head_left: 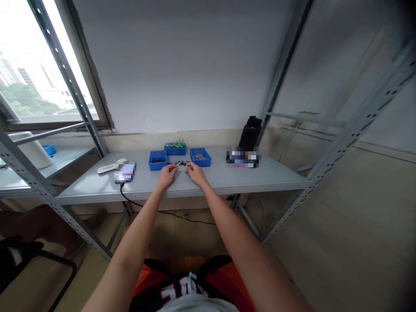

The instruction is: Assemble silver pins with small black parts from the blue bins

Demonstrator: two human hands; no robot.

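My left hand [167, 176] rests near the front of the grey table [227, 182], its fingertips pinched together. Facing it, my right hand [196, 174] is also closed in a pinch. Whatever the fingers hold is too small to make out. Just beyond the fingertips lies a loose row of small dark and silvery pieces [180, 163]. Behind my left hand stands a blue bin [157, 166] with dark bits in it. Another blue bin [200, 163], behind my right hand, holds small metal pieces. At the back, a third blue bin [175, 151] contains green strip-like pieces.
A phone [125, 172] with a black cable [139, 204] and a white device [107, 168] lie left. A black bottle [250, 133] and a blurred item [243, 157] stand right. Metal rack posts [286, 56] flank the table. Another person's leg [42, 229] shows lower left.
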